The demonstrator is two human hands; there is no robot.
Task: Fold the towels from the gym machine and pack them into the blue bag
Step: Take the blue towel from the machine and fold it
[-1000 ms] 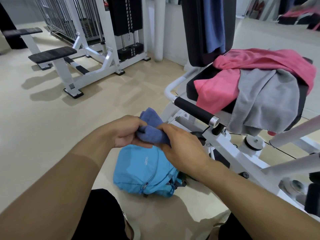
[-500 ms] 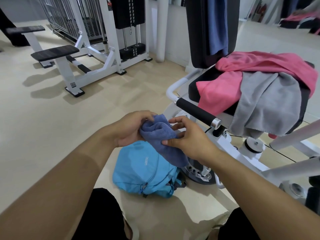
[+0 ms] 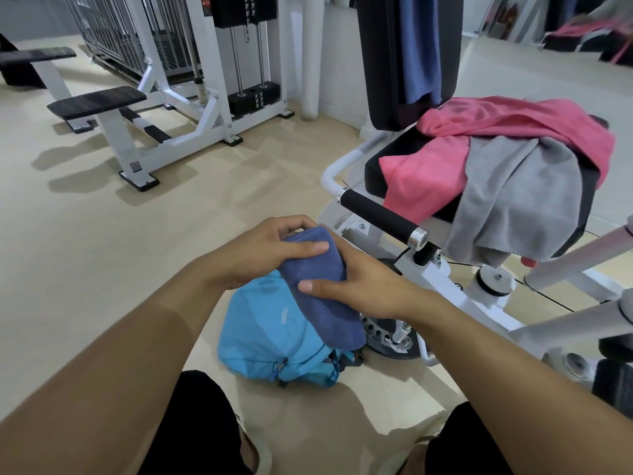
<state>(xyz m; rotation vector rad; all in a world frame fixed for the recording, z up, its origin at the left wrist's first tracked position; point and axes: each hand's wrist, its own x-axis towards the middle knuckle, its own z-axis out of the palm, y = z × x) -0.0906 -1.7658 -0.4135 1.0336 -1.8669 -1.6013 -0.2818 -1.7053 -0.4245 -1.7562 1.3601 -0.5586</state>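
Note:
A dark blue towel (image 3: pixel 318 289), folded into a narrow bundle, hangs between both my hands above the light blue bag (image 3: pixel 270 341) on the floor. My left hand (image 3: pixel 263 252) grips its upper end, thumb across the top. My right hand (image 3: pixel 359 286) holds its right side, thumb pressed on the front. On the gym machine's black seat (image 3: pixel 376 166) lie a pink towel (image 3: pixel 445 166) and a grey towel (image 3: pixel 520 204). Another blue towel (image 3: pixel 421 46) hangs over the backrest. The bag's zip looks closed along its front.
The machine's black handle (image 3: pixel 380 214) sticks out just right of my hands. White frame tubes and a weight disc (image 3: pixel 387 334) stand beside the bag. A white bench machine (image 3: pixel 137 125) stands at the back left on beige floor. My knees are at the bottom edge.
The crumpled blue towel has been smoothed into a longer, flat folded bundle. Both hands shifted their grip along it, and it now hangs lower over the bag.

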